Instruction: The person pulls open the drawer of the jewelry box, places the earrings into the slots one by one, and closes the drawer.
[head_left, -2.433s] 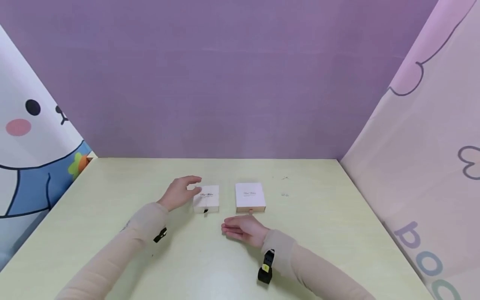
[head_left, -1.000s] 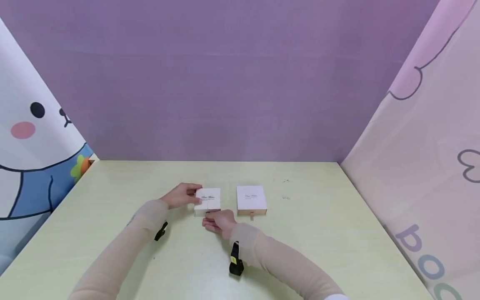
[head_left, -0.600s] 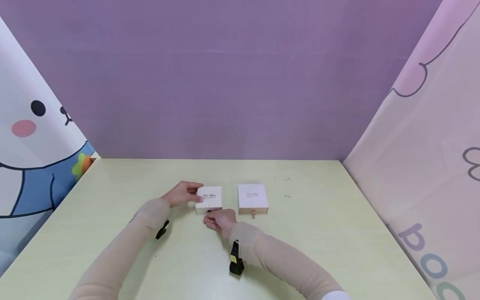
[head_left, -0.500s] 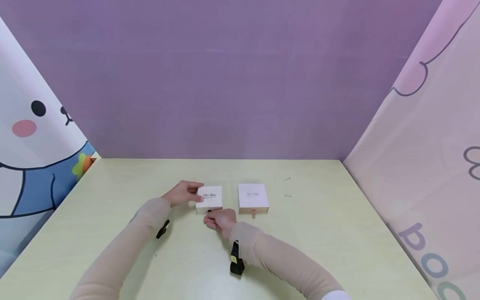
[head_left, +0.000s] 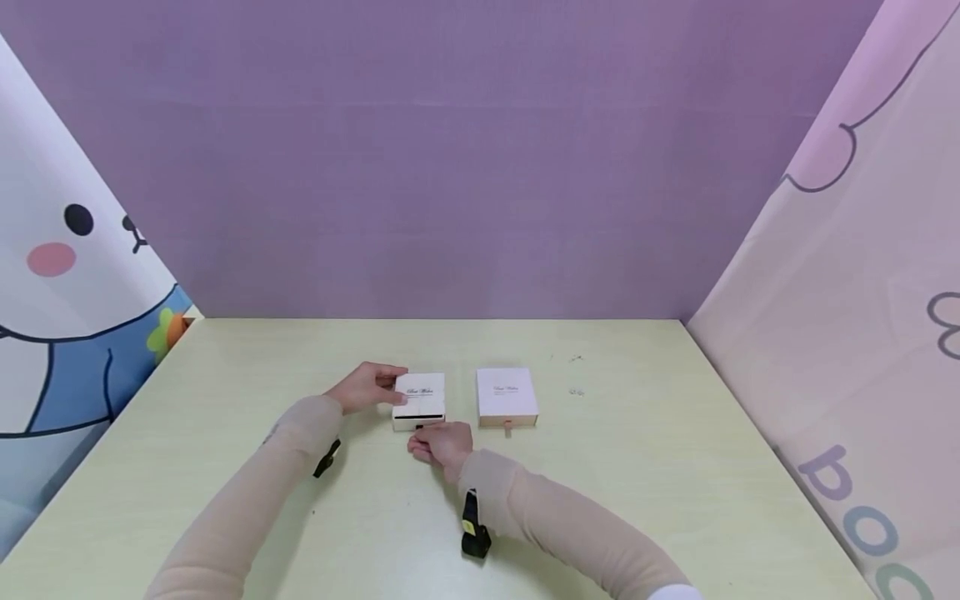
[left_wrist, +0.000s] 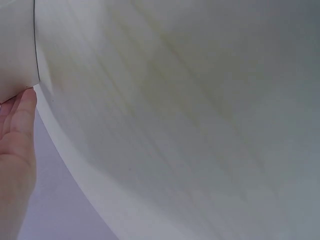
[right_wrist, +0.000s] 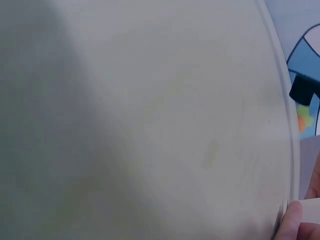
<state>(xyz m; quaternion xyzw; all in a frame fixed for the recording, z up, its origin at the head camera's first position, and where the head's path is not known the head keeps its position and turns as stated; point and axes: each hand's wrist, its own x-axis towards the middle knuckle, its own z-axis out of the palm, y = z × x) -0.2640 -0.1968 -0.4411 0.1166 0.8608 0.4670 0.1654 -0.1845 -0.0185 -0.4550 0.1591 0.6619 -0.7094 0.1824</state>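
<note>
1. Left hand (head_left: pixel 365 387) grips the left box (head_left: pixel 422 392) by its left side, thumb at the near part of that side and fingers at the far corner.
2. Right hand (head_left: pixel 444 442) pinches the black tab (head_left: pixel 419 427) at the box's near face, its other fingers curled beneath.
3. Left box lies flat on the table (head_left: pixel 600 467), lettered top up; a dark gap runs between its top and the drawer front (head_left: pixel 402 425).
4. Right box (head_left: pixel 507 392) sits just beside it, apart from both hands, its pale tab (head_left: pixel 508 432) facing the person.
5. Purple cloth (head_left: pixel 442 167) hangs behind the table.
</note>
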